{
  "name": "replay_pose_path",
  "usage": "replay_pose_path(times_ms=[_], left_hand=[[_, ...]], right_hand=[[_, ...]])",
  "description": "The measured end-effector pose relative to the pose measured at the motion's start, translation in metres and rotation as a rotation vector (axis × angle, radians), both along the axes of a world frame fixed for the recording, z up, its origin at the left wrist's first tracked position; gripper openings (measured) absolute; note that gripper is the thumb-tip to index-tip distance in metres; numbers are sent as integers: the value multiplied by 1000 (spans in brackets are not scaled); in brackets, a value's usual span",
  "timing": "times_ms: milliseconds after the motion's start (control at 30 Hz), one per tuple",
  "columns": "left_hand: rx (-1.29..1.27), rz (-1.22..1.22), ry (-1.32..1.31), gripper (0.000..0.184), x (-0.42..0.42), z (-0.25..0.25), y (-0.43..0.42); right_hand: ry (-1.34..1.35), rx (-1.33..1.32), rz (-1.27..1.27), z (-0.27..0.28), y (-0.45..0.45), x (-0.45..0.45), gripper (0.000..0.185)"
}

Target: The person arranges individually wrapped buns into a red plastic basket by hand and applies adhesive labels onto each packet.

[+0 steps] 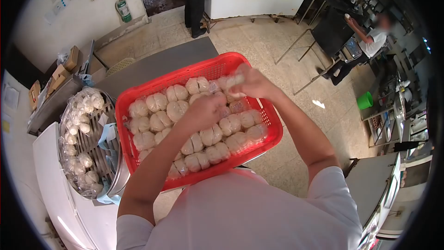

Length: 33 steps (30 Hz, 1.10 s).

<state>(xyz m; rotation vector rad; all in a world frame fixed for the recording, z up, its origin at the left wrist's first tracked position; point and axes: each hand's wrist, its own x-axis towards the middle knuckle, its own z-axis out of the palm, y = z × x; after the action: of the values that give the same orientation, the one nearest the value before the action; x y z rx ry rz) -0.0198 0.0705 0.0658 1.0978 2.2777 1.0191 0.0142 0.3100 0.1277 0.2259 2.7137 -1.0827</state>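
A red plastic basket (121,111) in front of me holds rows of white, round buns (176,111) in clear wrap, most of them in pairs. My right hand (253,83) is at the basket's far right corner, its fingers closed round a wrapped pack of buns (230,82), blurred by motion. Over the middle of the rows hovers my left hand (203,112), palm down. Its fingers are bent near the packs below, but blur and the hand's own back hide whether they grip anything.
A round slatted metal steamer tray (99,150) with more wrapped buns (74,162) stands left of the basket. Beneath the basket is a grey table (162,62). One person (370,41) works at a dark table on the right; another person (195,2) stands by the doorway.
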Motion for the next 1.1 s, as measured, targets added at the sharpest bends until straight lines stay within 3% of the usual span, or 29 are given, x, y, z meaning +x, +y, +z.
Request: replay_pose_path(times_ms=[67,133,200,267,333,533,633,667,800,900,1033,1100], left_hand=[[-228,-129,425,36,12,-25,-4],[-215,-92,472,33,13,-32,-13],[-175,-59,477,31,15,-38,-22],[-102,-12,443,29,15,-42,-29],[-53,9,432,30,18,-43,-33],[32,21,382,36,16,-41,-43],[98,41,367,38,13,-49,-44],[110,65,368,39,12,-52,-46],[61,107,228,45,11,-36,-59],[73,240,171,43,14,14,-94],[339,534,349,31,1,19,-169],[514,648,268,23,-12,8,-220]], right_hand=[[-125,-6,62,-33,5,-9,53],[-261,-101,147,-65,-4,-12,51],[-166,-2,243,-111,-4,-17,51],[-110,72,298,-122,-11,-18,52],[-99,114,326,-123,-26,-17,54],[-136,131,75,-139,-50,-25,62],[111,227,236,-148,-61,-19,67],[82,262,204,-147,-65,-16,67],[-31,431,169,-99,-94,-1,63],[65,444,163,-119,-105,11,71],[208,559,255,-113,-127,14,76],[397,397,224,-99,-159,15,69]])
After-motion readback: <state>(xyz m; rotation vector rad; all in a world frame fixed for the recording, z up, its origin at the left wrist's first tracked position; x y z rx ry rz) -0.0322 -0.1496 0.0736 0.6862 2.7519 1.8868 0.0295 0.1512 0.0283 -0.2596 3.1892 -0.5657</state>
